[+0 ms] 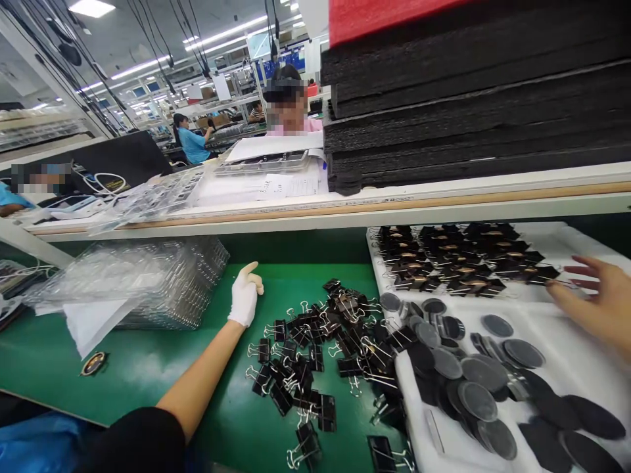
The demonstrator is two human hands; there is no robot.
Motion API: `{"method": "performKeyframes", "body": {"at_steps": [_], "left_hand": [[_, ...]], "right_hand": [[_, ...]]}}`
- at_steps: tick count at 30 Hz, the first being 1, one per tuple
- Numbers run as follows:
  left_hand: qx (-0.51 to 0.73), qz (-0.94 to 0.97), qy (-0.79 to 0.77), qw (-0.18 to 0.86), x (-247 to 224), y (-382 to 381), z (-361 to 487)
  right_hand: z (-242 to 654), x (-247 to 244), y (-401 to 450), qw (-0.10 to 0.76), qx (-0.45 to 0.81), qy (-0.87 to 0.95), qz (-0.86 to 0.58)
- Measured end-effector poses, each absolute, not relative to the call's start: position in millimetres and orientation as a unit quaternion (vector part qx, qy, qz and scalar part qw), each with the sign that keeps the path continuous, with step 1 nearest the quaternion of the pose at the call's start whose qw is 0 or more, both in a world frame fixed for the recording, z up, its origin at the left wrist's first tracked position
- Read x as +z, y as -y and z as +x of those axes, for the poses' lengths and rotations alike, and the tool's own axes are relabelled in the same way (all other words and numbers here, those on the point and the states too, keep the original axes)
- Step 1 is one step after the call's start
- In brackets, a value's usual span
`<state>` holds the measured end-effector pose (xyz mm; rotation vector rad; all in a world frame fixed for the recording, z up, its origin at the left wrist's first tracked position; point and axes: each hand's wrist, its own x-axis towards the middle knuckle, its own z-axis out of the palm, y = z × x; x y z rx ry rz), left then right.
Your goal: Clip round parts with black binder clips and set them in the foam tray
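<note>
My left hand (246,295), in a white glove with bare fingertips, rests by the back of the green bench. Its fingers are loosely bent and apart, and nothing shows in them. At the right edge my right hand (604,295) is bare, thumb and fingers spread, beside the end binder clip (535,274) of a row. Its fingertips are close to that clip's wire handles; contact is unclear. Rows of black binder clips with brownish pieces in them fill the rear white foam tray (557,231). A loose heap of binder clips (308,341) lies between my hands.
A nearer white foam tray (582,335) holds many dark round discs (486,373). Stacked clear plastic trays (162,282) stand left, near a small round part (93,363). Overhead, a shelf (296,217) carries black foam blocks (468,112) and papers. Other people sit beyond.
</note>
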<state>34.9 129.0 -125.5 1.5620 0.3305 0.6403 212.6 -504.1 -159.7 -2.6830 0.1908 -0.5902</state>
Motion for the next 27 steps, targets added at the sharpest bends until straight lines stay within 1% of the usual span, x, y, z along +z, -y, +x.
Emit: {"method": "performKeyframes", "body": {"at_steps": [3,6,11,18,27], "left_hand": [[0.279,0.697,-0.146,0.644,-124,-129,35],[0.267,0.704,-0.148,0.641,-121,-129,36],[0.248,0.707,-0.146,0.646,-119,-126,37],[0.218,0.715,-0.145,0.648,-114,-120,39],[0.217,0.717,-0.147,0.646,-113,-118,40]], "right_hand": [[201,-140,491,0.214,-0.160,-0.065,-0.961],[197,-133,483,0.208,-0.162,-0.069,-0.962],[192,-133,477,0.218,-0.174,-0.053,-0.959],[190,-135,482,0.202,-0.166,-0.037,-0.964],[191,-132,483,0.202,-0.149,-0.049,-0.967]]}}
